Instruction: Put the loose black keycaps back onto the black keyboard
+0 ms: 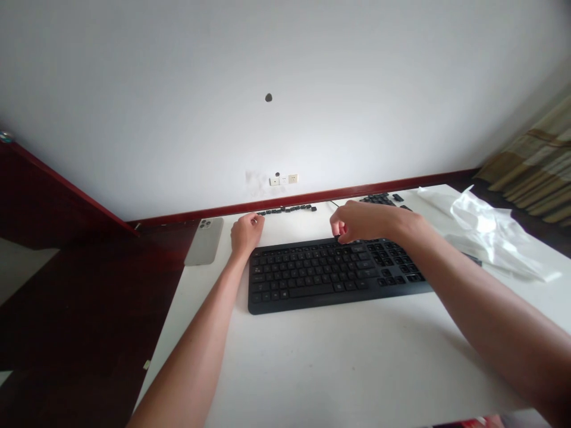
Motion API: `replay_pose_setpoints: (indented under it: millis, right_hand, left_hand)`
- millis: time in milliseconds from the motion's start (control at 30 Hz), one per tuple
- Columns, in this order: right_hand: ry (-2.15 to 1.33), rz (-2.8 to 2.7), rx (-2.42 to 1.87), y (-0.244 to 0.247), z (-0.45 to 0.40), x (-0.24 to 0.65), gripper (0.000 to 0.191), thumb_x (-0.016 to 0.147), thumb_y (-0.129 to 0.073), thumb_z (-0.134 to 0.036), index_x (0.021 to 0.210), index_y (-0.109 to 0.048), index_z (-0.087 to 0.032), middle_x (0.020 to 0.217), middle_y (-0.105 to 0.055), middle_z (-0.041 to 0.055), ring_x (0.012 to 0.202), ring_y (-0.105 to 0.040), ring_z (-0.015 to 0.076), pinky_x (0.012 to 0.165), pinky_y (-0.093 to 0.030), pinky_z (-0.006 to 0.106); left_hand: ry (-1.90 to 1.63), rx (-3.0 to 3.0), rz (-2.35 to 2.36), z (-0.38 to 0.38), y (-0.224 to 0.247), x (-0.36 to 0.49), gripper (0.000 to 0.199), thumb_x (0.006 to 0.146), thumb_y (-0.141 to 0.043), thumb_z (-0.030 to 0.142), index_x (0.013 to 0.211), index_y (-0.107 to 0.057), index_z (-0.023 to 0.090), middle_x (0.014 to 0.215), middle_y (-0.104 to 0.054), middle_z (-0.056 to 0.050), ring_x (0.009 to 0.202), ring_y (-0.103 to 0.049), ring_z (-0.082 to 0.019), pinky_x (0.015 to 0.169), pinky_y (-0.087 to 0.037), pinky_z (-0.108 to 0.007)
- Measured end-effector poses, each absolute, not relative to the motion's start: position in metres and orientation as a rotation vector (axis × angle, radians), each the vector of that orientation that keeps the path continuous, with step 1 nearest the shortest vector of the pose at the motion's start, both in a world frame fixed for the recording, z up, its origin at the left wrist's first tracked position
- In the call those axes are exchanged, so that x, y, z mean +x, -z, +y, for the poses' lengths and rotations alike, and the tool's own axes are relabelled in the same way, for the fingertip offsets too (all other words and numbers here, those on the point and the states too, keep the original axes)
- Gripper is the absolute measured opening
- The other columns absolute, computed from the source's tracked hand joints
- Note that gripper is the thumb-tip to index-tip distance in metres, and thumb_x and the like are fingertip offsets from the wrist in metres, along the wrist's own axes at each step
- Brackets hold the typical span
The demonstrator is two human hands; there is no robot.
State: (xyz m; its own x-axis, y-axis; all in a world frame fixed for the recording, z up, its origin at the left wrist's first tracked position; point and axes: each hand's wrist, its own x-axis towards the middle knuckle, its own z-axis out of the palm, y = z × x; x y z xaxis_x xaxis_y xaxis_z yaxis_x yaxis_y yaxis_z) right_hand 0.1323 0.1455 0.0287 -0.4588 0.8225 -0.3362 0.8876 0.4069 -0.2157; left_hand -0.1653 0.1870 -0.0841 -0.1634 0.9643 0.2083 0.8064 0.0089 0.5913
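It's the black keyboard (312, 290) at centre frame, and over its top edge hangs the right hand (359, 220), fingers bunched (whether around anything, impossible to tell); left of centre, the left hand (245, 234) curls, its grip hidden, beside a far row of black keycaps (288, 209).
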Motion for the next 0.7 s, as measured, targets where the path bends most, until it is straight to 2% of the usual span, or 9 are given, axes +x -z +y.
replay_pose_setpoints:
  millis: [200, 367, 567, 700]
  right_hand:
    - [0.528, 2.425, 1.471, -0.024, 0.14, 0.121, 0.016, 0.075, -0.073, -0.018, 0.089, -0.076, -0.024, 0.093, -0.076, 0.0052, 0.077, -0.07, 0.0226, 0.065, -0.05, 0.033]
    - [0.507, 2.376, 1.455, -0.017, 0.139, 0.116, 0.008, 0.071, -0.077, -0.017, 0.078, -0.076, -0.022, 0.08, -0.074, 0.0062, 0.065, -0.068, 0.0226, 0.058, -0.048, 0.034]
    - [0.568, 2.328, 1.49, -0.024, 0.137, 0.114, 0.007, 0.075, -0.077, -0.018, 0.08, -0.079, -0.023, 0.093, -0.076, 0.0072, 0.071, -0.07, 0.0221, 0.062, -0.051, 0.033]
    - [0.565, 2.327, 1.495, -0.026, 0.137, 0.114, 0.008, 0.076, -0.077, -0.017, 0.081, -0.08, -0.022, 0.093, -0.077, 0.0082, 0.071, -0.07, 0.0222, 0.063, -0.052, 0.034]
  left_hand:
    - [-0.898, 1.873, 2.025, 0.187, 0.085, -0.165, 0.025, 0.088, -0.051, 0.036, 0.073, -0.068, 0.024, 0.079, -0.073, -0.003, 0.077, -0.064, -0.022, 0.066, -0.035, -0.028]
    - [-0.903, 1.852, 2.029, 0.186, 0.084, -0.164, 0.024, 0.087, -0.051, 0.036, 0.072, -0.067, 0.025, 0.077, -0.073, -0.003, 0.076, -0.064, -0.022, 0.065, -0.035, -0.028]
    - [-0.906, 1.852, 2.031, 0.187, 0.085, -0.164, 0.025, 0.087, -0.051, 0.036, 0.071, -0.066, 0.024, 0.077, -0.073, -0.003, 0.077, -0.063, -0.022, 0.066, -0.035, -0.028]
    - [-0.905, 1.865, 2.038, 0.188, 0.087, -0.165, 0.025, 0.087, -0.051, 0.036, 0.071, -0.066, 0.024, 0.075, -0.071, -0.003, 0.074, -0.062, -0.021, 0.064, -0.034, -0.028]
